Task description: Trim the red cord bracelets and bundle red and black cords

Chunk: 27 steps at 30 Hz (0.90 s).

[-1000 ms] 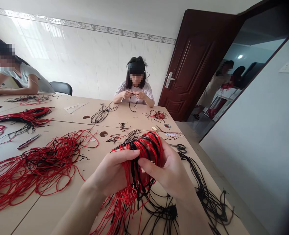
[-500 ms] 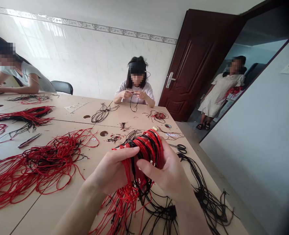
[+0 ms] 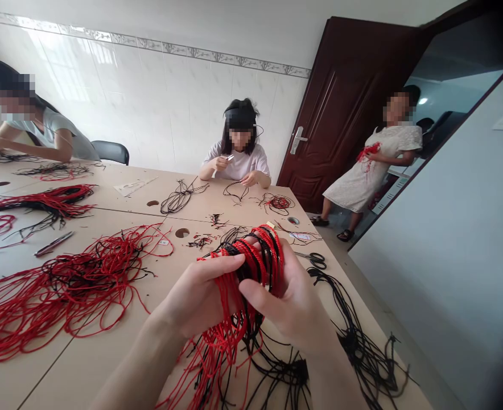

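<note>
A thick bundle of red and black braided cords (image 3: 251, 259) is held between both hands above the near table. My left hand (image 3: 206, 290) is closed round its left side, thumb lying across the top. From the right, my right hand (image 3: 292, 290) grips the same bundle, its thumb bent toward the middle and its fingers mostly hidden behind the cords. Loose red and black ends hang below onto the tabletop. Beneath and beside my right wrist lie black cords (image 3: 356, 341). Black-handled scissors (image 3: 317, 260) rest just beyond my right hand.
A large tangle of red and black cords (image 3: 85, 279) covers the table at left, with a pen-like metal tool (image 3: 54, 244) near it. Cord scraps (image 3: 199, 242) lie ahead. One co-worker (image 3: 238, 148) sits opposite, another at far left; a third person (image 3: 375, 154) stands in the doorway.
My hands keep their hold on the bundle with only slight shifts. The person opposite has lowered a cord loop to the table and raises a small tool. The person in the doorway has come nearer.
</note>
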{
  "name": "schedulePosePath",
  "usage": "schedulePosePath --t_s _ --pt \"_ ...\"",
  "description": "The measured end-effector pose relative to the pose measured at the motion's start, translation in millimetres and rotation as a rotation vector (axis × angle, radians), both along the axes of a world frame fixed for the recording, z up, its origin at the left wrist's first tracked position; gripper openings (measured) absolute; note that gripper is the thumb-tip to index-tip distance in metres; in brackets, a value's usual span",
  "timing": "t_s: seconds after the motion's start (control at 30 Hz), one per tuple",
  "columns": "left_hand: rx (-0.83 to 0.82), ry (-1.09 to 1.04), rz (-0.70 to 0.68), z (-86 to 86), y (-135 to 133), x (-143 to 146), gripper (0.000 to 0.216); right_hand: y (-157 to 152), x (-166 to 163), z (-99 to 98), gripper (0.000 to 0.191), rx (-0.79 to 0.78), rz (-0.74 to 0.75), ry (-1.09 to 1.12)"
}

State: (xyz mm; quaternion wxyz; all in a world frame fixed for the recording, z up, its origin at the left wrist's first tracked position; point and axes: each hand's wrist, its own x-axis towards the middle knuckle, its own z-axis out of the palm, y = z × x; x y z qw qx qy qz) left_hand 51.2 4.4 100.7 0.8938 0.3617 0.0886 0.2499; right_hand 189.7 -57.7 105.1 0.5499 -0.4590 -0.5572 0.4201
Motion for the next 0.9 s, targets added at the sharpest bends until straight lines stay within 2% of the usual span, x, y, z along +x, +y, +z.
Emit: schedulePosePath --t_s 0.1,0.2,0.47,0.77,0.9 --pt "-0.012 -0.002 -0.016 -1.5 1.1 -1.4 0.025 1.0 2.2 -0.7 0.036 0.038 0.016 0.028" --pt "-0.027 0.006 -0.003 -2.3 2.1 -2.5 0.023 2.1 3.5 -3.2 0.033 0.056 0.013 0.041" --pt "-0.024 0.014 0.017 0.6 0.6 0.2 0.018 2.1 -0.2 -1.7 0.055 0.000 0.005 0.044" --pt "-0.020 0.012 0.006 2.8 -1.3 1.4 0.019 1.9 -3.6 -3.8 0.061 0.023 -0.031 -0.005" --pt "-0.014 0.025 0.032 2.2 -0.8 3.1 0.024 1.0 -5.1 -4.6 0.073 -0.034 -0.058 -0.061"
